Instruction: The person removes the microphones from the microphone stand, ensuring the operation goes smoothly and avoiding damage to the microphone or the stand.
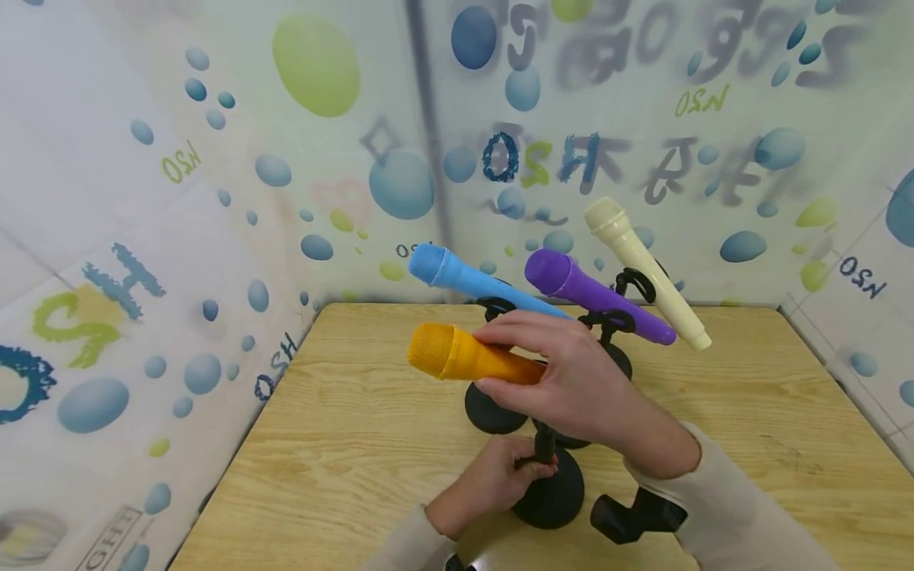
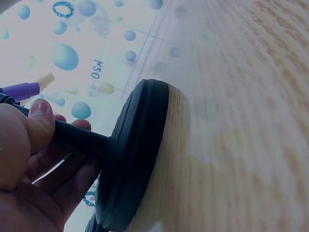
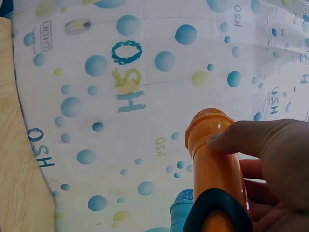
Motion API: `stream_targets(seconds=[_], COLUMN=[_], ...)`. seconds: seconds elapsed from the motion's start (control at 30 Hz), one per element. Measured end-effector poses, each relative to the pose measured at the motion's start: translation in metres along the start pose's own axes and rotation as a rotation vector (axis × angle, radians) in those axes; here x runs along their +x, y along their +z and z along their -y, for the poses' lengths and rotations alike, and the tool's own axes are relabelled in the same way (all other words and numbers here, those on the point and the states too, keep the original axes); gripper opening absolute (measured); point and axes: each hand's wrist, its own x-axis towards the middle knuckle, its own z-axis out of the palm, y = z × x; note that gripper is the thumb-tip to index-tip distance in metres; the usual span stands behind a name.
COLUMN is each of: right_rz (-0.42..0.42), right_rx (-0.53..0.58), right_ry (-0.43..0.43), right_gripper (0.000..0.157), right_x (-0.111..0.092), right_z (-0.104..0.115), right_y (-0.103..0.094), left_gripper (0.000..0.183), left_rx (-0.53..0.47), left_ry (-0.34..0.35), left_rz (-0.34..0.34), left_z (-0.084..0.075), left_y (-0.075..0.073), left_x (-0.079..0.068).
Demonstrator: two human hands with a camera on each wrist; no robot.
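Head view: closest to the camera are two light sleeves, with a chunky black wrist mount (image 1: 635, 515) by the right one. The left hand (image 1: 489, 480) has its thumb and fingers closed around the stem of a black mic stand (image 1: 553, 507), low down, just above the round base. The left wrist camera backs that up: thumb on the near side of the stem, fingers wrapped behind it, and the base standing on the worktop (image 1: 343, 476).

Right above that is the right hand (image 1: 574, 381), pinching an orange microphone (image 1: 457, 355) between thumb and fingers, so they're only open as wide as its body. The mic is well off the wood, nearly level, mesh head pointing left. From the right wrist you can see a black ring clip (image 3: 215, 198) curving over its body.

Just past the hands, a blue microphone (image 1: 467, 276) and a purple microphone (image 1: 596, 293) sit tilted in black clips, heads up and to the left. A cream microphone (image 1: 646, 266) is further back, tilted more steeply. More round black bases are partly hidden under them. Behind everything is a wall covering (image 1: 336, 214) with blue and green bubbles and mirrored H2O lettering.
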Motion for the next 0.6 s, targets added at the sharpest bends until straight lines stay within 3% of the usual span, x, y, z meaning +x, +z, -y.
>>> stream_targets(seconds=[0.6], right_rz=[0.019], right_rx=[0.049], right_ry=[0.003], right_gripper=[0.038], right_x=[0.0095], right_z=[0.0061], right_y=[0.0037], left_gripper=[0.009], left_rx=[-0.002], left_ry=[0.028], left_rz=[-0.005], left_z=[0.0012], left_y=[-0.0007], left_x=[-0.0009])
